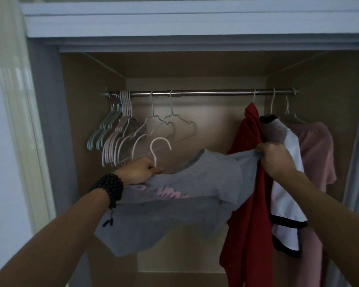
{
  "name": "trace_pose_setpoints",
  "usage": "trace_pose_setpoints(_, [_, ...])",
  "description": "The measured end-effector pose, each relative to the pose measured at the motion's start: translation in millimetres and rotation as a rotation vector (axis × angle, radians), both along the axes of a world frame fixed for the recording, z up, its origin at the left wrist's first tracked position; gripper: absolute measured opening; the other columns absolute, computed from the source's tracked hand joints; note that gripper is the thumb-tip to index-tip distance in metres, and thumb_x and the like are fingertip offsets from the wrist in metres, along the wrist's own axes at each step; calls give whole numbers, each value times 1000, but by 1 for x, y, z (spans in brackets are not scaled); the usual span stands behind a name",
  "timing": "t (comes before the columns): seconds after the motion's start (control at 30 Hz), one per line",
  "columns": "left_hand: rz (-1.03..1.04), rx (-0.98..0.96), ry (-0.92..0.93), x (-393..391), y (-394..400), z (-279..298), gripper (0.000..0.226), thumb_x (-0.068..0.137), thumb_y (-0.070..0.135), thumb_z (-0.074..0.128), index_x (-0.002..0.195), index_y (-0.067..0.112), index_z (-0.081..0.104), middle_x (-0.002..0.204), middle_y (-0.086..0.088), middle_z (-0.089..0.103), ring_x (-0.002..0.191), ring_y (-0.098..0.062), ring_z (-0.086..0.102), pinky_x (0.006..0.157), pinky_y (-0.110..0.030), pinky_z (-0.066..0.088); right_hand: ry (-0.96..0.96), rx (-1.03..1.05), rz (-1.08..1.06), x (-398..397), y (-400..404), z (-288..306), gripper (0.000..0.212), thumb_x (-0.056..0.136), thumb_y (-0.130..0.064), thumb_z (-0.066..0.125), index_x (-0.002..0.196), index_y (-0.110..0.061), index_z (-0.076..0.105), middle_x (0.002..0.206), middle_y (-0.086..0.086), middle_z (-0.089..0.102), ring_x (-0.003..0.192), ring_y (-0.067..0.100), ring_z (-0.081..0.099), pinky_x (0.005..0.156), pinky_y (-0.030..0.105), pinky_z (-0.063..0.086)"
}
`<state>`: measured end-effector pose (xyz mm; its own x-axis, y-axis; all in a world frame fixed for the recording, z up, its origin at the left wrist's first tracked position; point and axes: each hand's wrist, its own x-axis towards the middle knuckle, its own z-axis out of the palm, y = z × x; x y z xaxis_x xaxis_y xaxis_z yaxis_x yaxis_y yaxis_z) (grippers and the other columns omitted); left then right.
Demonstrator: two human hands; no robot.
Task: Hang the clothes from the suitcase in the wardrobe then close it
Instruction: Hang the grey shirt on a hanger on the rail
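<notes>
Shirts point(249, 162) hung: three (fourth point(195, 183) held)

Left hand point(142, 169) grasps a white hanger point(158, 151) inside the grey shirt point(197, 183); right hand point(275, 157) pinches its shoulder.

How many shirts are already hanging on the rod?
3, all at the rod's right end: a red shirt, then a white shirt with black trim, then a pink shirt.

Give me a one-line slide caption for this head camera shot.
Both hands fit a grey shirt onto a white hanger below the wardrobe rail.
</notes>
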<state>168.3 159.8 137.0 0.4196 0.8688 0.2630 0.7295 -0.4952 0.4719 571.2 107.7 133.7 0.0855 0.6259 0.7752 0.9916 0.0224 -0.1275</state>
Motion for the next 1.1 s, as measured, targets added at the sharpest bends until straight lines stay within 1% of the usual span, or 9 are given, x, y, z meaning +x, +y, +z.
trace_pose_setpoints(0.17, [-59,-94,-393,11,1,5,48,94,45,58,57,15,58,63,-16,47,57,-21,44,63,-34,36,152,-203,-35,-14,1,-5,27,92,-12,54,116,-13,66,107,16,70,97,36,64,81,38,51])
trace_pose_setpoints(0.27, [-40,-81,-456,12,7,6,47,93,43,60,54,17,56,68,-13,49,63,-23,42,66,-35,37,181,-148,205,-34,-11,-2,25,97,-27,52,88,-11,69,83,6,70,83,26,67,75,32,48])
trace_pose_setpoints(0.4, [42,-137,-541,13,13,10,48,94,39,61,55,11,58,72,-17,56,64,-24,47,65,-35,40,135,-141,487,-51,-26,-7,33,89,-55,55,84,-23,63,76,-9,65,69,4,62,65,27,52])
trace_pose_setpoints(0.5, [74,-171,-611,17,13,13,45,95,32,61,60,4,59,70,-17,60,59,-23,50,60,-31,44,-91,-151,396,-53,-24,-21,49,78,-74,53,71,-26,49,68,-11,51,63,5,50,58,29,46])
trace_pose_setpoints(0.63, [67,-227,-710,18,13,13,45,96,26,61,56,6,55,63,-12,59,65,-25,51,67,-36,44,-153,-449,50,-60,-12,-30,81,57,-98,36,67,-20,54,70,-3,61,71,17,60,60,31,45])
trace_pose_setpoints(0.73, [53,-247,-728,16,13,13,48,95,26,61,52,7,55,60,-12,58,64,-26,50,65,-36,42,-73,-427,32,-65,-2,-34,67,73,-85,41,63,-20,48,70,0,57,70,21,58,61,34,44])
trace_pose_setpoints(0.8, [50,-228,-711,14,13,13,51,95,28,61,47,10,58,61,-13,59,65,-27,51,66,-37,43,36,-363,125,-66,3,-34,45,91,-55,48,62,-20,51,68,2,59,69,25,60,61,37,48])
trace_pose_setpoints(0.9, [83,-142,-543,6,9,11,51,96,32,59,52,8,61,54,-10,56,52,-21,51,59,-30,42,123,-178,206,-62,6,-26,32,89,-22,49,57,-21,46,62,8,62,62,33,60,60,42,50])
trace_pose_setpoints(1.1, [16,-83,-172,-7,3,-1,57,96,45,55,50,20,31,50,-4,25,46,-20,25,52,-30,21,151,10,1,-51,2,-2,28,96,-26,43,74,-14,55,77,15,64,74,37,62,59,35,43])
